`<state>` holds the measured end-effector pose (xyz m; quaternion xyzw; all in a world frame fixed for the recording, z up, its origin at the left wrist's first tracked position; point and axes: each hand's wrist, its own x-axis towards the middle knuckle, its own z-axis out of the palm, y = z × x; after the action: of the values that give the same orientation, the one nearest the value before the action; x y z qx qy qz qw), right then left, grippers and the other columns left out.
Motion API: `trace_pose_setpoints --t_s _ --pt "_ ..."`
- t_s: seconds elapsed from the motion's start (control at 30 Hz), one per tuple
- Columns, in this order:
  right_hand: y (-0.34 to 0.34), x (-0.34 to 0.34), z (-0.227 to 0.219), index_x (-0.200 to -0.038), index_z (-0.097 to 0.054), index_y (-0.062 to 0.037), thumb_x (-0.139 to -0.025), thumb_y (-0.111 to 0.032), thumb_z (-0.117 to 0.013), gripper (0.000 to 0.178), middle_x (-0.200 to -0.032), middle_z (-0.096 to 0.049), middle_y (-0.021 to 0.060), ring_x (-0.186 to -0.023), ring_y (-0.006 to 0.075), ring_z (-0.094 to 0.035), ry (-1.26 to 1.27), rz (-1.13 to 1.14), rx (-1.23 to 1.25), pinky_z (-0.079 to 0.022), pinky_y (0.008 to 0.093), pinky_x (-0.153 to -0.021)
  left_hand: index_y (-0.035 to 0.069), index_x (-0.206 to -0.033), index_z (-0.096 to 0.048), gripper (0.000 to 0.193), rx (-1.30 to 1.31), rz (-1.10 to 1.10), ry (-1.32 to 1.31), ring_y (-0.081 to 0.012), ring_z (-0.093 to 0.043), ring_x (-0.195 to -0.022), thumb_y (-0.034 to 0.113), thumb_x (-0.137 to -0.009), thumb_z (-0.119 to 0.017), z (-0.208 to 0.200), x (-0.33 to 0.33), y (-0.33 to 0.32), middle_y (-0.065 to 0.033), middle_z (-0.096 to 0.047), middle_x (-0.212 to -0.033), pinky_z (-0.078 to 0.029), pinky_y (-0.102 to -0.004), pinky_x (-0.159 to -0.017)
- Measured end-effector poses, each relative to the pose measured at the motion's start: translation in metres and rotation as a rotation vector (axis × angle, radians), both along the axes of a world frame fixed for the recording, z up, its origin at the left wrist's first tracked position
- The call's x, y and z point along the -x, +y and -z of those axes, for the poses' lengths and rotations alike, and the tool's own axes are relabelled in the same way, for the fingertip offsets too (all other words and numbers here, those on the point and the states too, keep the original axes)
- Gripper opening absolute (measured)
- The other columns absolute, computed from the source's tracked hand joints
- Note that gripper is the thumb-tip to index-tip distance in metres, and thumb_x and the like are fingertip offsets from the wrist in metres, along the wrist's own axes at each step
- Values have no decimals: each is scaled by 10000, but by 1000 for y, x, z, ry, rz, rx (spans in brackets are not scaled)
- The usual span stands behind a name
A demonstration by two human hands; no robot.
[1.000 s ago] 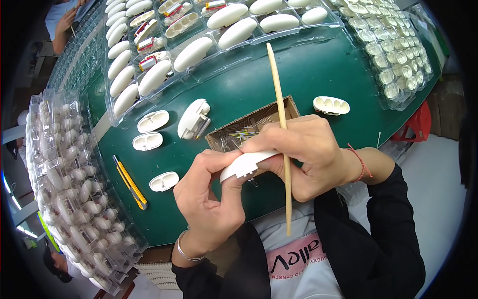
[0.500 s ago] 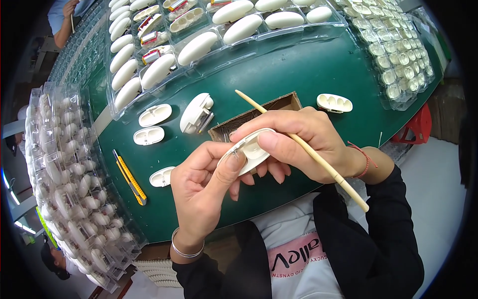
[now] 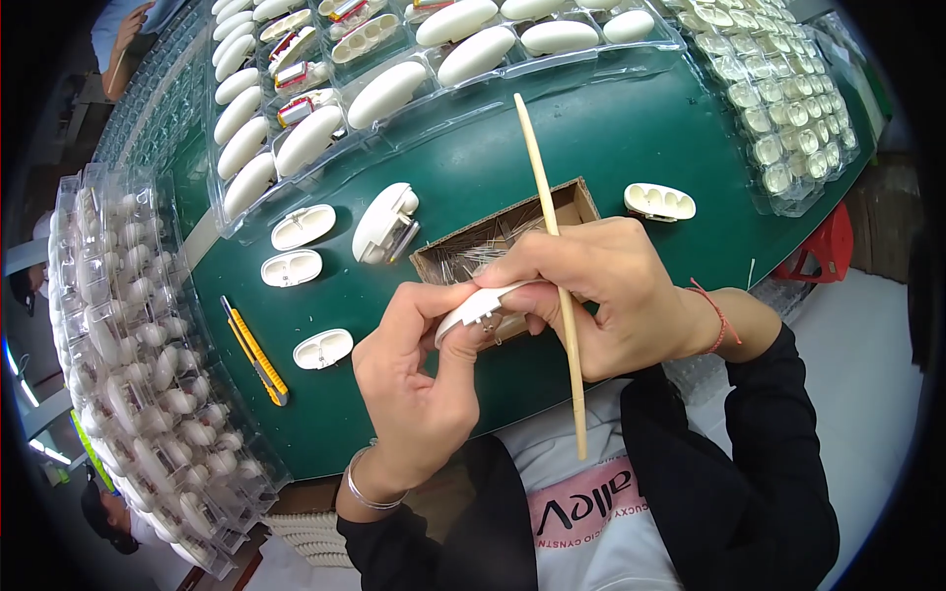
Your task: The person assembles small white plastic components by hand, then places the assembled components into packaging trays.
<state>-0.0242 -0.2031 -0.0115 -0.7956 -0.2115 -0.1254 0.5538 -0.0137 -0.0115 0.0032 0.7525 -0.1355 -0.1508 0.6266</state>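
A white oval plastic shell [image 3: 483, 306] is pinched between my two hands, tilted with its inner edge toward me. My left hand [image 3: 418, 364] grips its left end with thumb and fingers. On its right end close the thumb and forefinger of my right hand [image 3: 611, 295], which also carries a slim wooden stick [image 3: 548, 207] lying across the fingers. Just beyond my hands sits a cardboard box [image 3: 581, 202] of thin metal pins [image 3: 478, 246]. Open shells [image 3: 304, 228] lie to the left, beside a white shell assembly with a metal part [image 3: 386, 224].
A yellow utility knife [image 3: 256, 353] lies at left. Stacked clear trays of white parts [image 3: 148, 364] rise along the left edge. More trays [image 3: 384, 94] stand at the back and far right [image 3: 788, 118]. One shell [image 3: 658, 202] rests right of the box. Another person's hand [image 3: 131, 28] shows at upper left.
Both hands have turned the shell, so its hollow faces me less. The wooden stick has swung from a slant to nearly upright in view. More of the pins in the box now show.
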Motion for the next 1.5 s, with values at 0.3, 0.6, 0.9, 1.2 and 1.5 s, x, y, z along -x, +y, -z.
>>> trace_pose_setpoints --t_s 0.3,0.6,0.9,1.2,1.5 --pt "-3 -5 -7 -1017 -660 6 -889 -76 -627 156 -768 -689 135 -647 210 -684 232 -66 -164 -501 278 -538 -62 -1058 -568 154 112 21 190 -71 -609 -758 28 -935 -595 -7 -7 2 -84 -661 -891 -469 -175 -613" --pt "-8 -4 -7 -1092 -637 37 -937 -72 -579 197 -791 -690 93 -611 103 -649 462 -176 -382 -510 216 -532 -83 -1134 -557 255 241 -14 214 -64 -592 -709 47 -925 -623 -9 -6 5 -122 -669 -943 -456 -170 -564" --pt "-5 -1 -11 -974 -641 5 -887 -99 -655 136 -690 -666 65 -628 160 -689 502 -330 -143 -494 259 -521 -78 -1071 -586 197 3 90 -420 -152 -623 -828 38 -916 -626 1 -15 7 -180 -639 -1031 -504 -256 -749" --pt "-4 -5 -9 -876 -641 -7 -835 -172 -740 197 -658 -628 73 -499 138 -567 265 -26 -185 -409 248 -466 -45 -1114 -631 208 -176 -15 -342 -133 -652 -691 9 -915 -603 -1 -9 -1 -119 -681 -859 -516 -225 -646" --pt "1 -3 -14 -933 -639 40 -886 -54 -649 105 -721 -667 88 -597 132 -661 620 -67 -525 -504 233 -526 -58 -1139 -621 296 64 -19 -116 -129 -668 -773 -1 -856 -686 -2 -7 -2 -115 -695 -900 -528 -232 -690"
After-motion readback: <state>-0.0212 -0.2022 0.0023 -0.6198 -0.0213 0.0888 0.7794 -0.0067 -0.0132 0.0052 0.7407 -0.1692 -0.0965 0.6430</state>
